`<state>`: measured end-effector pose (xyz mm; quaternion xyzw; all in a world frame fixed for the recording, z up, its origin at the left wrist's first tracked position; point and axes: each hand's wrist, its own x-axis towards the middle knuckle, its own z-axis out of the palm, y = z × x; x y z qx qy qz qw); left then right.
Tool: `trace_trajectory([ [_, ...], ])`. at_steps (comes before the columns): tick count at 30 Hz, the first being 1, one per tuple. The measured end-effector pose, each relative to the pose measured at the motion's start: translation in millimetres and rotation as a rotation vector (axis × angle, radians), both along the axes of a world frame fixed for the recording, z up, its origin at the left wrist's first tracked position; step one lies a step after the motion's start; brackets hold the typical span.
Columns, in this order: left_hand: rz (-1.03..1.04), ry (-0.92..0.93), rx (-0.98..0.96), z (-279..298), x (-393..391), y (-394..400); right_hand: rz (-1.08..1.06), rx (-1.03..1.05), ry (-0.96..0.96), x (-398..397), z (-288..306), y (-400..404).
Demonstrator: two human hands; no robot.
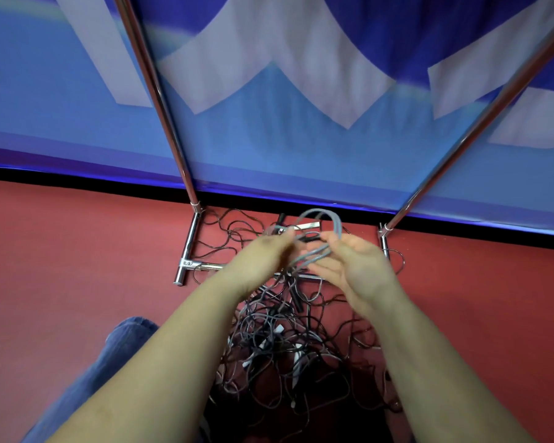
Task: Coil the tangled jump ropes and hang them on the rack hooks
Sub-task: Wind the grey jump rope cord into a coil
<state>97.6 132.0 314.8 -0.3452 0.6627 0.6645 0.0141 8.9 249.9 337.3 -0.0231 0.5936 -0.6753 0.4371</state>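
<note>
Above a red floor (61,251), both hands work a grey jump rope coiled into several loops (325,233), raised between them. The left hand (263,260) pinches the loops with curled fingers, though blur hides the exact grip. The right hand (355,270) cups the coil's other side, the loops running across its fingers. Beneath the forearms lies a tangled heap of thin black and grey jump ropes (288,340), spread over the base of a chrome tube rack (186,251), whose two uprights rise before a blue and white banner (301,123). A blue denim knee (122,340) shows at lower left.
</note>
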Motion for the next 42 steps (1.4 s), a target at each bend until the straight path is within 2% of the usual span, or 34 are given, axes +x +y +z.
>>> trace_trajectory([
  [2, -0.153, -0.039, -0.015, -0.5, 2.6, 4.9, -0.150, -0.105, -0.155, -9.3, 4.2, 1.0],
  [4, -0.195, -0.004, -0.010, 2.7, 1.9, 7.9, -0.262, -0.157, -0.243, -15.6, 4.0, 2.8],
  [7, -0.246, 0.053, -0.084, 1.6, 0.7, 10.8, -0.339, -0.198, -0.291, -21.7, 1.6, 5.7],
  [10, -0.249, 0.067, -0.149, -4.0, -0.2, 11.1, -0.325, -0.206, -0.272, -22.4, 1.8, 6.2],
  [13, -0.055, 0.117, -0.064, -4.5, -2.4, 6.3, -0.074, -0.098, -0.097, -19.0, 2.1, 6.2],
  [17, 0.174, 0.203, 0.217, -1.4, -5.8, 0.3, 0.552, 0.263, 0.382, 1.2, -15.5, 7.2],
  [19, 0.219, 0.232, 0.316, 1.5, -6.8, -0.1, 0.680, 0.394, 0.481, 12.5, -27.8, 6.5],
  [24, 0.331, 0.294, 0.428, 4.5, -7.7, -5.4, 0.502, 0.395, 0.522, 17.0, -38.1, 1.1],
  [26, 0.338, 0.315, 0.427, 3.3, -8.9, -7.9, 0.428, 0.354, 0.472, 15.9, -33.4, -0.8],
  [29, 0.233, 0.266, 0.314, 2.5, -8.3, -6.1, 0.288, 0.244, 0.324, 12.2, -20.3, -2.5],
  [33, -0.014, 0.070, 0.073, -4.5, -2.3, -0.2, 0.002, -0.007, -0.040, -4.2, -4.1, -0.8],
  [34, -0.038, 0.018, 0.058, -3.9, -3.4, 1.4, -0.065, -0.071, -0.136, -8.2, -0.8, -0.3],
  [36, 0.012, -0.037, 0.166, -8.1, -9.1, 1.4, -0.166, -0.162, -0.256, -13.6, 4.1, 0.5],
  [38, -0.019, -0.022, 0.193, -7.7, -9.0, 2.3, -0.233, -0.220, -0.309, -17.0, 5.8, 1.4],
  [42, -0.164, 0.075, 0.035, -0.6, 1.3, 9.0, -0.277, -0.267, -0.317, -23.7, 3.3, 4.5],
])
